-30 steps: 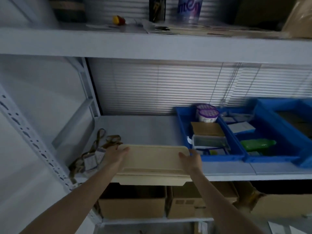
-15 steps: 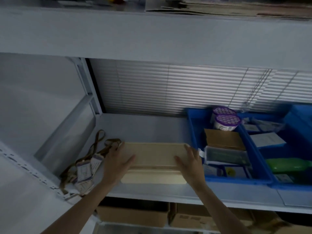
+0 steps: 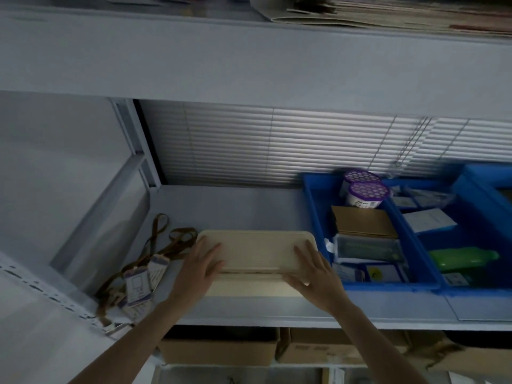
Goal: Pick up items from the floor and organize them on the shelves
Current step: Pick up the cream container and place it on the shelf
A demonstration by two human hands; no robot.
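A flat cream-coloured tray point(image 3: 256, 250) lies on the grey metal shelf point(image 3: 249, 206), between a tangle of lanyards and a blue bin. My left hand point(image 3: 201, 268) rests flat on the tray's left front corner, fingers spread. My right hand point(image 3: 314, 274) lies flat on its right front corner, fingers also spread. Both palms press on top of the tray rather than gripping it. The tray's near edge sits a short way back from the shelf's front lip.
Brown lanyards with badge cards point(image 3: 144, 273) lie left of the tray. A blue bin point(image 3: 315, 206) with purple-lidded tubs, a cardboard box and packets stands right; another holds a green bottle point(image 3: 462, 259). Cardboard boxes point(image 3: 219, 353) fill the shelf below. Papers lie overhead.
The tray has slid further back onto the shelf, off the front lip. My hands moved from its side edges to lying flat on top of it.
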